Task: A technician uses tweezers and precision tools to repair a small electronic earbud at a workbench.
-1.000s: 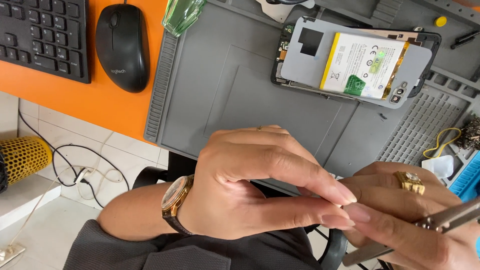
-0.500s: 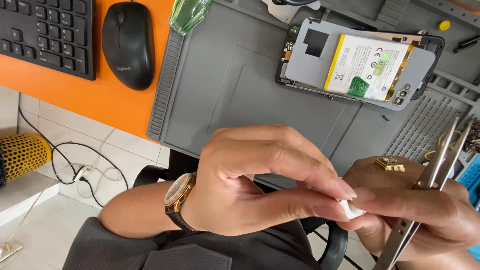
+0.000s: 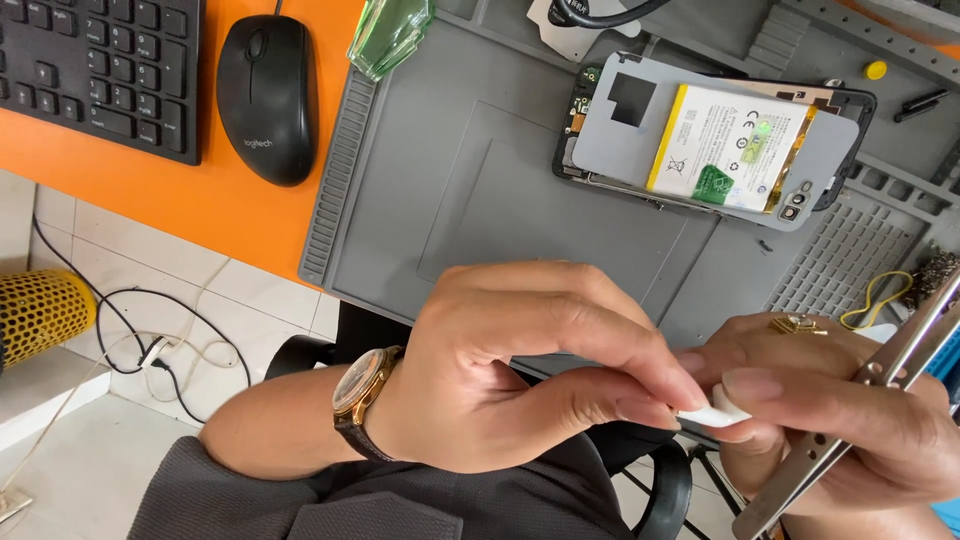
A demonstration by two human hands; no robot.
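White scrap point(image 3: 715, 413) between pinching hands point(image 3: 620, 390)

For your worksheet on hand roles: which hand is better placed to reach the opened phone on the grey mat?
Probably left: the left hand only pinches the small white piece, while the right hand also holds tweezers; the phone lies ahead.

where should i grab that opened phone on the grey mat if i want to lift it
Take the opened phone by its two long edges, near the middle, coming from above. It lies flat on the grey mat with its back off and the battery facing up, so a pinch on the frame probably keeps fingers off the exposed parts.
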